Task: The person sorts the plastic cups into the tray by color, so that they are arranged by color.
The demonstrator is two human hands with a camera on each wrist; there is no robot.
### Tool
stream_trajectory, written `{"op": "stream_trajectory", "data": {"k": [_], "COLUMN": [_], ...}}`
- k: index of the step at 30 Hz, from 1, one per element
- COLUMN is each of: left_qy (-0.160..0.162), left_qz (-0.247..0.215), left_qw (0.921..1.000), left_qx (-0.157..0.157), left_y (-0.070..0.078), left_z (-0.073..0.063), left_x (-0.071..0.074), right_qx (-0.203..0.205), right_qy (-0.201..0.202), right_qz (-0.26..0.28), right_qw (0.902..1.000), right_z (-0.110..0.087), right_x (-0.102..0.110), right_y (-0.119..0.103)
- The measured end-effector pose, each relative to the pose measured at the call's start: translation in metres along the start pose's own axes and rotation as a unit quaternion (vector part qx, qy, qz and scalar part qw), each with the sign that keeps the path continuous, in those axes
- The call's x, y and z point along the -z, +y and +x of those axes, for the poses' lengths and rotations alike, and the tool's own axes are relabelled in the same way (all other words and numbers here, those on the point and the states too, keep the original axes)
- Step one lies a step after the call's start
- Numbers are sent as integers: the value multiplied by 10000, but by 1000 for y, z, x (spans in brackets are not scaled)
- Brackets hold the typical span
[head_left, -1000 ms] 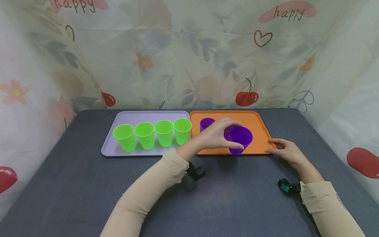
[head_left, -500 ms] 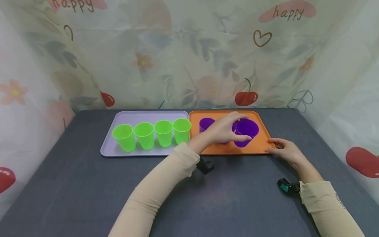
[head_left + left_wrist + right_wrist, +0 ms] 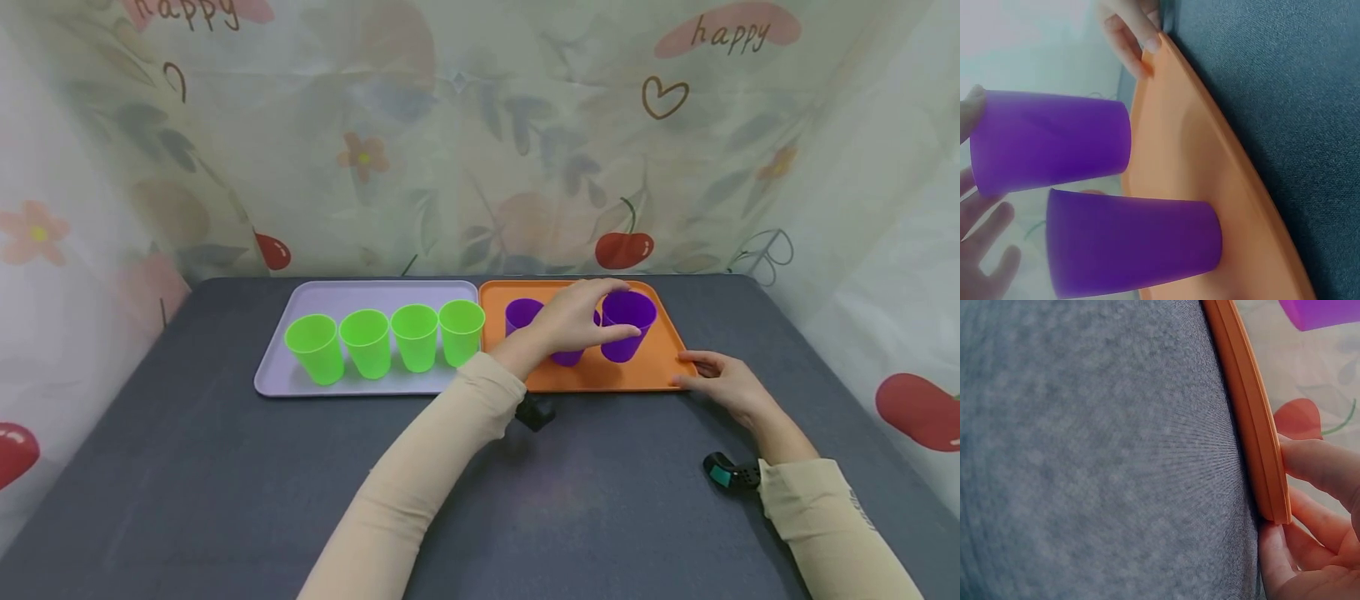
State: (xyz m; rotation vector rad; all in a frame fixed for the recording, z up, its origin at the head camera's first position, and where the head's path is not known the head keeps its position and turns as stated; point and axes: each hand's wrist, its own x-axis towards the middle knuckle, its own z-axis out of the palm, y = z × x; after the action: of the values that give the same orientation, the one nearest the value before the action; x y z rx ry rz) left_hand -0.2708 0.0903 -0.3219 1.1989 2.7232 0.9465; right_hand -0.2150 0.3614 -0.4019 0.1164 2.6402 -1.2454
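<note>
My left hand (image 3: 581, 321) holds a purple cup (image 3: 628, 327) near its rim, thumb on the near side and fingers round the far side. The cup is upright, close over the right part of the orange tray (image 3: 660, 367). In the left wrist view, the held cup (image 3: 1050, 142) is beside a second purple cup (image 3: 1135, 244) standing on the tray; my hand mostly hides that one in the head view. Another purple cup (image 3: 523, 312) stands at the tray's left, partly behind my wrist. My right hand (image 3: 723, 383) grips the tray's front right corner between thumb and fingers.
A lavender tray (image 3: 277, 375) adjoins the orange one on the left. Several green cups (image 3: 366, 343) stand on it in a row. Both trays lie on a dark grey table (image 3: 600, 500), with a patterned curtain (image 3: 465, 167) behind and at the sides.
My left hand has carried the purple cup rightward and away from me, from the orange tray's front edge to over its right part. The right hand has stayed at the corner.
</note>
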Motion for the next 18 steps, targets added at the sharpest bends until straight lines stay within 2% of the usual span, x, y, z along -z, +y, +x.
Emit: {"op": "stream_trajectory", "data": {"k": [6,10,18], "left_qy": [192,241,-81], "left_qz": [223,499,1462], "left_qw": [9993,9982,9887], "left_qx": [212,241,311], "left_y": [-2,-3,2], "left_z": [4,9,16], "left_x": [-7,-12,-25], "right_qx": [22,17,31], "right_qy": [6,6,32], "right_qz": [-22,-38,-94], "right_qw": [10000,10000,9999], "right_z": [0,-1,0], "right_x": [0,0,0], "right_y": [1,0,0]}}
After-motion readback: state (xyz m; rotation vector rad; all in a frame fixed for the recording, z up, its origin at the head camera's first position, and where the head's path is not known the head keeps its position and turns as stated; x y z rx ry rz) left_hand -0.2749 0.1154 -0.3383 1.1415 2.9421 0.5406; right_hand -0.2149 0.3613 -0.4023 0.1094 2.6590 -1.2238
